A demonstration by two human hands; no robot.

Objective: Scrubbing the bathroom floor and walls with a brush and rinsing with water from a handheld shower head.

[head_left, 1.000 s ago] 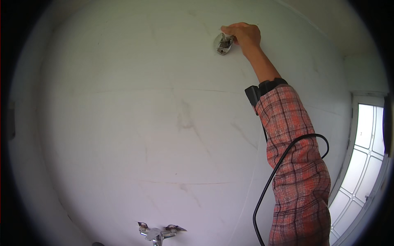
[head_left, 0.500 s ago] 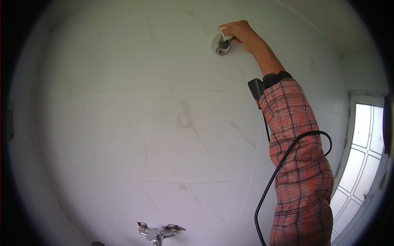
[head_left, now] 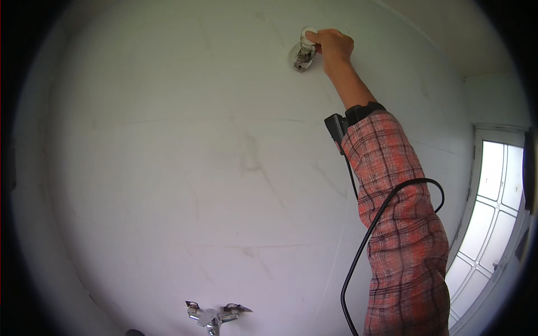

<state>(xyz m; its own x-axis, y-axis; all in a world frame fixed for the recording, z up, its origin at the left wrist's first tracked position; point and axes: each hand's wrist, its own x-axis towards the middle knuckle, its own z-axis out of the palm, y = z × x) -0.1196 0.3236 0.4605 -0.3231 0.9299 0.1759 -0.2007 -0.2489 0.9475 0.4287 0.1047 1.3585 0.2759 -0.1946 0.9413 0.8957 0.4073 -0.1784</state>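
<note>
High on the wall, my right hand (head_left: 335, 46) pinches a small white rounded piece (head_left: 307, 35) between thumb and fingers. The piece sits at the upper end of a wall fitting (head_left: 303, 59), an oval mount with a grimy, metallic-looking middle. Whether it is a bulb or a cap I cannot make out, nor whether it is fixed to the mount. Some of my fingers are hidden behind the piece. My left hand is out of view.
A black device (head_left: 336, 130) is strapped at my right wrist, and its black cable (head_left: 358, 252) loops over my plaid sleeve. Low on the smudged pale wall (head_left: 168, 168) projects a chrome mixer tap (head_left: 210, 317). A door with frosted panes (head_left: 487, 207) stands at the right.
My right hand has turned at the wrist, its fingers shifting on the white piece, which now shows more of its round face. The forearm has swung slightly left.
</note>
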